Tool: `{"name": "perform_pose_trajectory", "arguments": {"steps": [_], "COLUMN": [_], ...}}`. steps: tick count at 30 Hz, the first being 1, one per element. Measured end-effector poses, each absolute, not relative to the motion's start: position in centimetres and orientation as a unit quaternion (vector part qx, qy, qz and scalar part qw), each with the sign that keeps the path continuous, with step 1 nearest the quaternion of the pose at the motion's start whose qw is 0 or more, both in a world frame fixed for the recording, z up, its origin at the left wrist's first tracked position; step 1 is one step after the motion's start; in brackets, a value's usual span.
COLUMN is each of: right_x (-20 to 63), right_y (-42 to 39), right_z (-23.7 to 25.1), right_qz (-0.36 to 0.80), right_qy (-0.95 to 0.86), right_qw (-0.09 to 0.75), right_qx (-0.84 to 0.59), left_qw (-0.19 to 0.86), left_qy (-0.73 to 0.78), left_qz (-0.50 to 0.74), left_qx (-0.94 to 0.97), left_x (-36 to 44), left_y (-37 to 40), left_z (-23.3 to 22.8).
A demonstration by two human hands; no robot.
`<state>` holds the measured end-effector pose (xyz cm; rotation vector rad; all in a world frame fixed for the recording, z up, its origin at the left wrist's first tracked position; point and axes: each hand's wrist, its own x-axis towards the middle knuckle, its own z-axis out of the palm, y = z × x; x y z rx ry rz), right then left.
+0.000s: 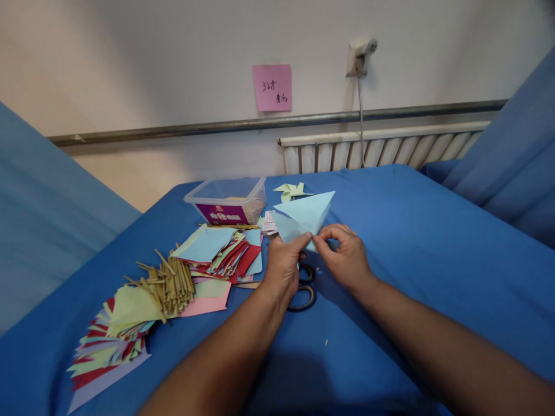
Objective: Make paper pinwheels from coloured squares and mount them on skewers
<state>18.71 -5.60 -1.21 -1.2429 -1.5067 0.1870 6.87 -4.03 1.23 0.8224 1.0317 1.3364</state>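
Note:
A light blue sheet of paper (306, 212), cut and partly folded with pointed corners, is held up over the table. My left hand (284, 260) grips it from the left, thumb pressed on its lower part. With thumb and forefinger closed together, my right hand (344, 254) pinches at the paper's lower right edge, close to the left thumb; any small thing between those fingertips is hidden. Beneath my left hand lie scissors (306, 297), black handles toward me, blades partly covered. Behind the blue paper rests a pale green paper pinwheel (288, 192).
Left of my hands lie a stack of coloured paper (208, 245), a heap of thin tan sticks (171, 283) and a fanned paper pile (113, 341). A clear plastic box (229, 199) stands behind them on the blue cloth (411, 231). A radiator (381, 149) lines the wall.

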Motion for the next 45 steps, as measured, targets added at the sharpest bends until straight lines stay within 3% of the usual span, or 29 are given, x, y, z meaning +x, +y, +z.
{"name": "perform_pose_trajectory", "arguments": {"steps": [6,10,19,26,29,33,37,45], "right_x": [20.5,22.6,23.2,22.4,21.9,21.3,20.8,20.2], "right_y": [-5.3,-4.9,-5.2,-5.4,-5.4,-5.3,-5.2,-5.3], "right_z": [-0.1,1.1,1.7,1.1,0.7,0.5,0.4,0.0], "right_qz": [0.019,0.004,0.333,0.456,0.466,0.494,0.503,0.422], "right_qy": [-0.600,-0.600,-0.650,-0.580,-0.533,-0.439,-0.385,-0.428], "right_qw": [0.612,0.571,0.455,0.486,0.527,0.600,0.641,0.620], "right_qx": [-0.515,-0.561,-0.509,-0.469,-0.470,-0.451,-0.433,-0.505], "left_qw": [0.537,0.479,0.370,0.346,0.383,0.554,0.683,0.706], "left_qy": [0.489,0.531,0.484,0.471,0.478,0.460,0.410,0.400], "left_qz": [0.539,0.436,0.307,0.326,0.374,0.463,0.460,0.437], "left_qx": [0.427,0.547,0.732,0.743,0.697,0.517,0.392,0.388], "left_x": [5.9,5.0,4.2,4.3,4.5,5.2,5.6,6.0], "left_y": [-3.2,-3.0,-3.8,-4.2,-4.3,-4.2,-3.9,-4.1], "left_z": [1.6,2.9,4.8,5.2,5.1,4.3,3.1,2.3]}}
